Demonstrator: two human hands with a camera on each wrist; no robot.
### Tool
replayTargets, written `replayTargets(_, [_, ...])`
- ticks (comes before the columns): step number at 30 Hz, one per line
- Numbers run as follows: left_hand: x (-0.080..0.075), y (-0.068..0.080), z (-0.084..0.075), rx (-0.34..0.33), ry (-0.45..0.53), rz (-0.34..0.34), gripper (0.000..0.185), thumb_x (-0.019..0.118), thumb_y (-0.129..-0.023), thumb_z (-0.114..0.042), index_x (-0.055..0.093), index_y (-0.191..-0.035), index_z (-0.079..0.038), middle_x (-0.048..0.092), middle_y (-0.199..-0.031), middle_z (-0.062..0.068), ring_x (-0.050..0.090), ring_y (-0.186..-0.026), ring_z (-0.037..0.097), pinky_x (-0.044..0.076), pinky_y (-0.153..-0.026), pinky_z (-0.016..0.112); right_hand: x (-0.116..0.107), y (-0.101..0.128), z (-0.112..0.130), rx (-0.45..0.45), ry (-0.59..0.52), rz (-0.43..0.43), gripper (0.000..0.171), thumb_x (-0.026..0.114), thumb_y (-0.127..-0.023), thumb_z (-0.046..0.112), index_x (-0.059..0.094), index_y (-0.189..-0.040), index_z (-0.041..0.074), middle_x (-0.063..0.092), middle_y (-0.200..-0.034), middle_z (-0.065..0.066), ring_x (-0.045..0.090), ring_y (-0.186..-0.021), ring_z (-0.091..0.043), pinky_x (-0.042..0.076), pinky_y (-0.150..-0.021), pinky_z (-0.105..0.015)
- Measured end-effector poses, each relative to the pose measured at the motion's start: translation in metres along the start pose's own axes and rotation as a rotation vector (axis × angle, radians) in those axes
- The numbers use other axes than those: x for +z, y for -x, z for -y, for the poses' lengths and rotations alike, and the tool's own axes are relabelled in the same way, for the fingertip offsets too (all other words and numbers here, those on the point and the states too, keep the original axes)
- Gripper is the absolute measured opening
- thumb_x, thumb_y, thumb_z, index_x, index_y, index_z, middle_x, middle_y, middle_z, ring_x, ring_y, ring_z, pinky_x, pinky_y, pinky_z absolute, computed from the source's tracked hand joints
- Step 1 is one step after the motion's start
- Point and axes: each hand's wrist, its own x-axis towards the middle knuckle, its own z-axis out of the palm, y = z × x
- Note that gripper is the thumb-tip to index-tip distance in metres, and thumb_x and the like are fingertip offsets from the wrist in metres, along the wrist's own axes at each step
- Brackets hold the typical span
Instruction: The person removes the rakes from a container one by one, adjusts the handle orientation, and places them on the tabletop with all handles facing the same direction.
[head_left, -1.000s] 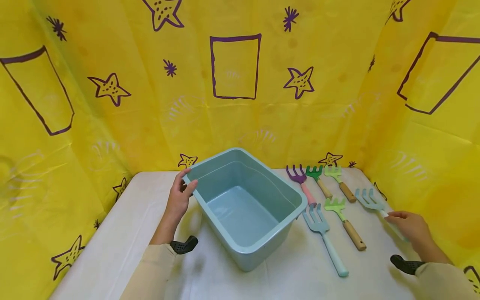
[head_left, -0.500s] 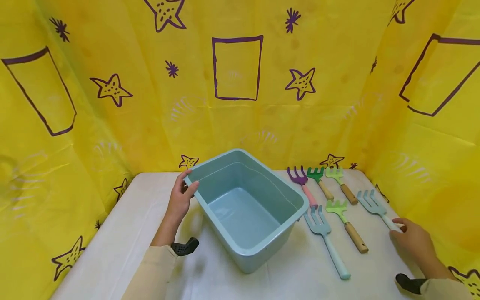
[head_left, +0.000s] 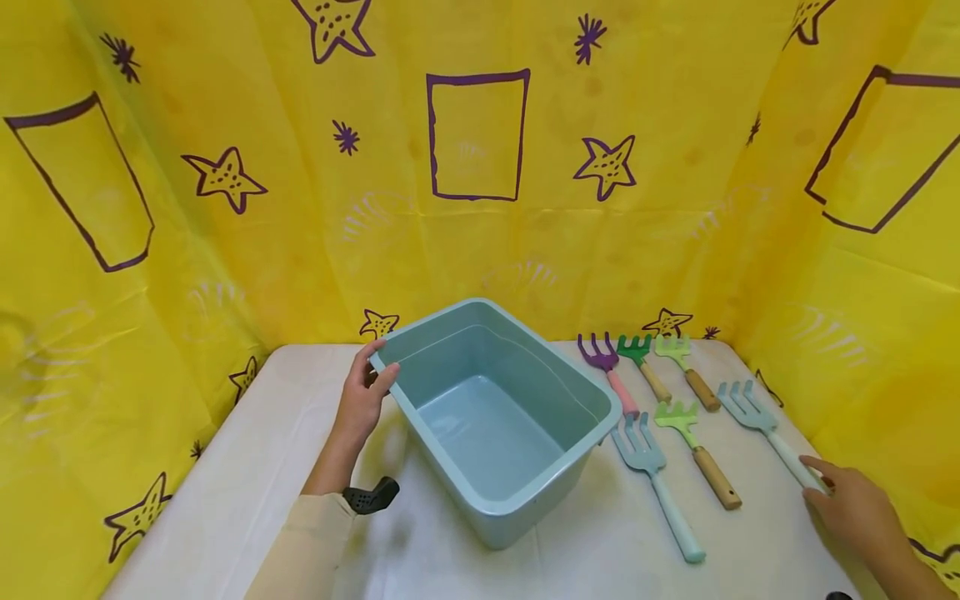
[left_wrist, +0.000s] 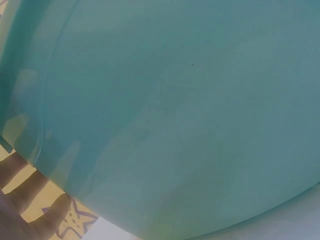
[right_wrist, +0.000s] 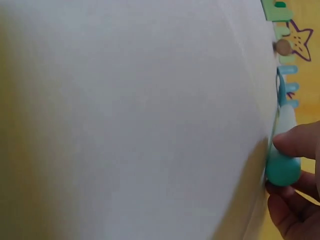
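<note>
My left hand [head_left: 363,400] grips the rim of a blue-green plastic tub [head_left: 442,492] at its left corner, thumb over the edge. In the left wrist view the tub's wall [left_wrist: 175,125] fills most of the picture, fingers [left_wrist: 50,215] at its lower left. At the table's right side, a pale blue hand fork [head_left: 750,410] lies with its tines pointing away. My right hand [head_left: 855,504] has thumb and fingers around the end of its handle [right_wrist: 284,170]. A second pale blue hand fork [head_left: 645,454] lies just right of the tub.
Other small garden tools lie between tub and right hand: a purple fork with pink handle [head_left: 602,358], a dark green rake [head_left: 637,354], and two light green rakes with wooden handles [head_left: 701,387]. Yellow patterned cloth [head_left: 480,233] walls in the white table [head_left: 300,433].
My right hand has slid down the fork's handle towards its end, moving right and nearer to me, while the fork has settled on the table. The left hand and tub stay put.
</note>
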Motion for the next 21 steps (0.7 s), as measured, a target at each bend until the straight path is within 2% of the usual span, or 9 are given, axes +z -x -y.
replayTargets(2, [0.001, 0.0, 0.0, 0.001, 0.002, 0.003, 0.054, 0.057, -0.099, -0.032, 0.035, -0.146, -0.02, 0.041, -0.144, 0.015, 0.046, -0.122, 0.036, 0.041, -0.1, 0.055, 0.001, -0.003, 0.002, -0.003, -0.002, -0.014, 0.045, 0.07, -0.079, 0.005, 0.055, -0.116, -0.014, 0.058, -0.073, -0.015, 0.047, -0.061, -0.025, 0.035, -0.051, -0.033])
replayTargets(5, [0.002, 0.0, -0.001, -0.002, 0.006, 0.001, 0.053, 0.057, -0.099, -0.03, 0.035, -0.146, -0.019, 0.041, -0.143, 0.016, 0.046, -0.121, 0.036, 0.041, -0.1, 0.054, 0.001, -0.014, 0.008, 0.002, -0.006, -0.022, 0.044, 0.066, -0.079, 0.005, 0.055, -0.117, -0.014, 0.059, -0.077, -0.024, 0.05, -0.062, -0.028, 0.037, -0.05, -0.035])
replayTargets(10, [0.0, 0.001, -0.004, -0.004, 0.013, 0.001, 0.053, 0.056, -0.099, -0.029, 0.034, -0.147, -0.019, 0.042, -0.142, 0.016, 0.047, -0.12, 0.035, 0.042, -0.1, 0.053, 0.001, -0.036, 0.019, 0.043, -0.012, 0.003, 0.043, 0.061, -0.081, 0.003, 0.054, -0.119, -0.016, 0.058, -0.098, -0.039, 0.055, -0.072, -0.039, 0.045, -0.057, -0.046])
replayTargets(16, [0.001, 0.001, -0.004, -0.002, 0.005, 0.005, 0.055, 0.056, -0.099, -0.03, 0.033, -0.148, -0.019, 0.042, -0.143, 0.017, 0.047, -0.12, 0.035, 0.042, -0.1, 0.053, 0.003, -0.057, 0.022, 0.063, -0.038, 0.053, 0.042, 0.059, -0.084, 0.003, 0.053, -0.12, -0.018, 0.054, -0.111, -0.042, 0.053, -0.087, -0.051, 0.045, -0.072, -0.058])
replayTargets(21, [0.001, 0.0, -0.001, -0.013, -0.01, 0.003, 0.055, 0.057, -0.098, -0.034, 0.034, -0.147, -0.021, 0.042, -0.143, 0.015, 0.047, -0.121, 0.036, 0.041, -0.1, 0.054, 0.006, -0.068, 0.022, 0.076, -0.045, 0.042, 0.043, 0.058, -0.082, 0.003, 0.053, -0.12, -0.017, 0.053, -0.114, -0.042, 0.052, -0.092, -0.053, 0.045, -0.073, -0.059])
